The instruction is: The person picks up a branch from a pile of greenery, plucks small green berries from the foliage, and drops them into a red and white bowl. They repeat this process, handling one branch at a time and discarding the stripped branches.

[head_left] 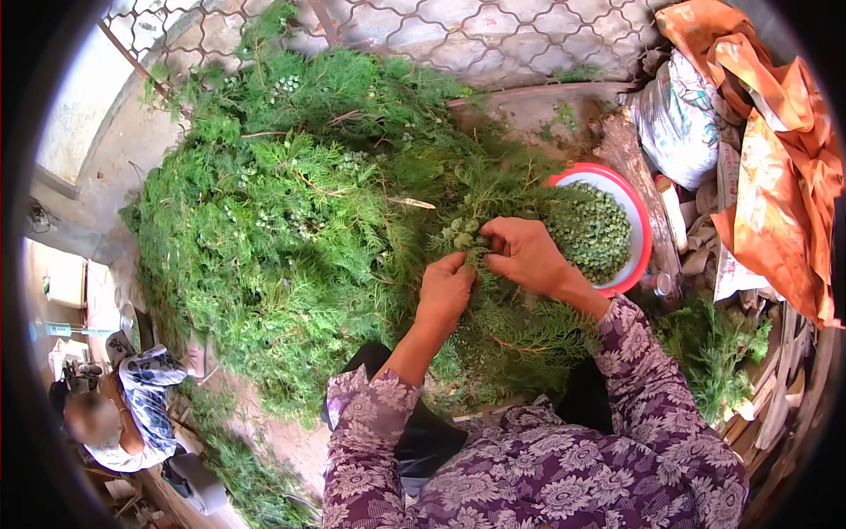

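Note:
My left hand is closed in a pinch on a leafy evergreen branch in front of my body. A cluster of round green cones sits on that branch, just above my left fingertips. From the right, my right hand reaches in with thumb and forefinger bent at the edge of the cluster. Its fingertips touch the cones, and their inner side is partly hidden. Close to the right of this hand stands a white basin with a red rim, holding many small green cones. Some foliage overlaps the basin's left side.
A large heap of cut evergreen branches spreads to the left, against a wire mesh fence. Orange sheeting, a white sack and logs lie at right. Another person sits at lower left.

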Motion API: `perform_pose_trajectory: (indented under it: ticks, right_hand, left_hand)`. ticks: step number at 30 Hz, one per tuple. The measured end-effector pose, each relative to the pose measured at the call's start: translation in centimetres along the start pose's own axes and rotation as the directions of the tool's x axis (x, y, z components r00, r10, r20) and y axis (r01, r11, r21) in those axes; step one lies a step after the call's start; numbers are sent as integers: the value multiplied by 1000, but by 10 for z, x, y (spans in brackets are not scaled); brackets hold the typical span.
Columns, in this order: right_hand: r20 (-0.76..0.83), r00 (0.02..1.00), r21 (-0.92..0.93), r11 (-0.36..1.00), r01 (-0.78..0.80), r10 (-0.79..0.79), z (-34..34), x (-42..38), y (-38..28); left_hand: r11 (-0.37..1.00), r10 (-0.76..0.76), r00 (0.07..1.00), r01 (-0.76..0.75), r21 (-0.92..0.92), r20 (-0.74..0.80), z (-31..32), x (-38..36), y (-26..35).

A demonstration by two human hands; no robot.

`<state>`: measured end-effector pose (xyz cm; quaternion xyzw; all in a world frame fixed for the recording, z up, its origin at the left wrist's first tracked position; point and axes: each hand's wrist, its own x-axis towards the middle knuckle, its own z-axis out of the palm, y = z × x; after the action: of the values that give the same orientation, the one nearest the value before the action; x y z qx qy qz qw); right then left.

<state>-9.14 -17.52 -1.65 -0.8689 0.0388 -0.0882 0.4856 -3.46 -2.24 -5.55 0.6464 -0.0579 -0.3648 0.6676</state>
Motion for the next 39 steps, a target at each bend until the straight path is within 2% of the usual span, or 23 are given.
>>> perform_pose_trajectory:
  ticks: [1,5,8,12,14,16,17,19,20,21,22,23,25,26,28,29,31,33,35,37,38,39]
  right_hand:
    - [-24,998,-48,998,50,-51,1,0,1]
    - [-7,998,-51,997,55,-56,-3,1,-4]
    - [29,999,3,1000,-17,17,-6,1,-7]
    - [39,995,-120,988,96,-92,-8,2,-2]
    - [57,991,-186,974,132,-123,-9,0,-1]
    - [224,973,98,992,-83,60,-13,-2,-9]
    - [222,973,97,992,-84,60,-17,-2,-15]
    - [363,921,228,945,-234,141,-26,-1,-23]
    - [364,921,227,945,-234,140,-29,-4,-21]
    - [483,866,436,823,-364,127,-34,-6,-18]
    - [588,805,593,635,-495,78,-36,-8,-16]
    - [587,806,597,631,-495,76,-34,-8,-16]
    - [488,871,712,554,-432,53,-35,-8,-20]
    - [487,872,710,556,-432,54,-37,-7,-20]
    - [497,858,596,665,-449,134,-38,-5,-16]
    - [498,857,596,665,-450,133,-35,-5,-16]
    - [448,881,691,567,-448,149,-27,-6,-16]
    - [462,874,662,597,-453,151,-24,-5,-14]
    - [474,867,633,626,-456,153,-21,-4,-12]
    - [452,875,425,820,-383,174,-19,-4,-11]
    - [453,874,424,821,-383,174,-17,-4,-8]
    - [398,905,234,937,-258,150,-14,-4,-5]
  left_hand:
    - [1000,-6,1000,6,-1,-1,0,0,0]
    - [1000,-23,1000,23,0,6,2,-7,13]
    - [999,-9,1000,9,34,8,1,-3,4]
    - [998,-44,999,42,55,31,-2,-1,1]
    - [992,-66,998,67,105,-7,0,-3,5]
    - [992,-60,998,62,109,-16,1,-1,1]
    - [992,-53,998,56,112,-27,1,-1,0]
    - [995,-45,999,46,85,-12,0,0,1]
    - [998,-38,999,38,55,0,-1,0,2]
    - [998,-37,999,37,51,-4,0,0,3]
    - [999,-49,999,49,-1,0,0,0,7]
    - [997,-65,998,65,-46,7,0,-1,9]
    - [997,-61,998,61,-39,15,2,-6,16]
    - [998,-52,999,52,-40,16,3,-6,18]
    - [999,-40,999,41,-32,14,0,-2,11]
    - [999,-28,1000,28,-22,14,-2,-1,8]
    - [999,-33,999,33,-31,10,-3,-2,9]
    - [999,-34,999,34,-37,8,-3,-3,13]
    - [984,-67,998,65,-168,-5,-3,-4,21]
    - [980,-62,998,62,-191,8,-7,-5,25]
    - [975,-58,998,61,-215,20,-8,-5,27]
    - [974,-57,998,60,-217,18,-7,-6,28]
